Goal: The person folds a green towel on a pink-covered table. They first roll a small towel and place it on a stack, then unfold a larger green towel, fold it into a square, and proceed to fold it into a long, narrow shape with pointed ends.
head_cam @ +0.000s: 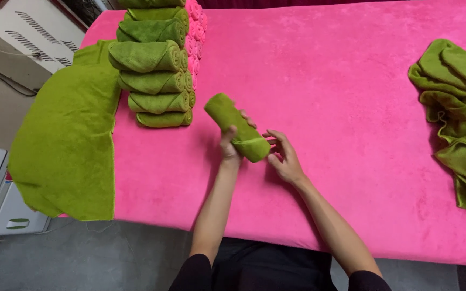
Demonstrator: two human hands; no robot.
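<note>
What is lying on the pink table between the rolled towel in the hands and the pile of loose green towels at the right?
In the head view, only the right hand lies between the rolled towel and the loose green towels; otherwise bare pink table.

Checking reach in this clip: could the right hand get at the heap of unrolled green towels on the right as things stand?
Probably yes. The right hand rests open beside the rolled towel, and only bare pink tabletop lies between it and the heap.
</note>
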